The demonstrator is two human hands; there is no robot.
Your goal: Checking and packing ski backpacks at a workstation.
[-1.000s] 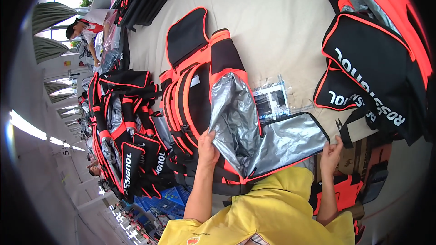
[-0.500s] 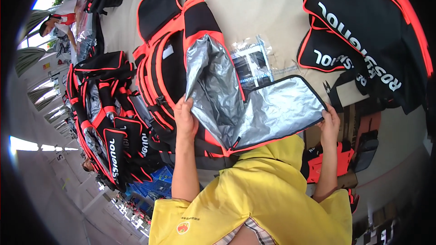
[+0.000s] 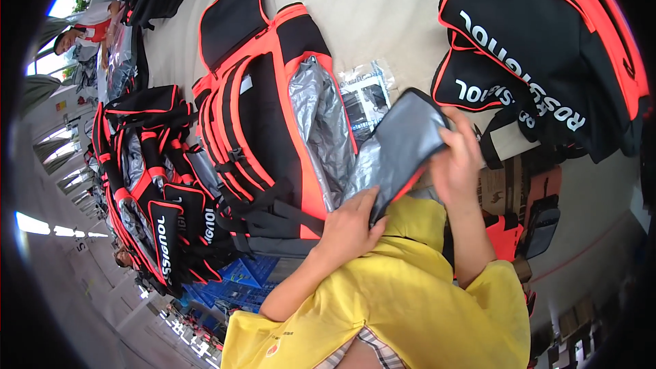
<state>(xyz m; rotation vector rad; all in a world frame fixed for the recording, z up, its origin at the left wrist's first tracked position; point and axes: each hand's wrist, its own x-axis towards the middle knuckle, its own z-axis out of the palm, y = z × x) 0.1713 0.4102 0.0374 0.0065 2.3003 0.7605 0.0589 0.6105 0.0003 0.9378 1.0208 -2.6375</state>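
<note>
A black backpack with orange-red trim (image 3: 266,102) lies on the pale table in front of me, its side compartment gaping to show a silver lining (image 3: 316,106). The compartment's flap (image 3: 403,143) has a silver inner face and black edging, and stands partly folded over towards the backpack. My right hand (image 3: 459,157) grips the flap's outer edge, fingers bent over it. Close to the flap's hinge, my left hand (image 3: 350,229) holds its near edge between fingers and thumb. Behind the flap lies a clear plastic packet (image 3: 367,96) with dark contents.
Similar black and orange bags (image 3: 160,191) are piled at the left. More black bag panels (image 3: 523,48) lie at the far right. Below the table edge are a blue crate (image 3: 239,280) and cardboard boxes (image 3: 495,188). Another person (image 3: 89,34) stands at the far left.
My left hand has left the compartment's opening edge and moved right to the flap's near edge. My right hand has lifted and folded the flap inward from its flat spread.
</note>
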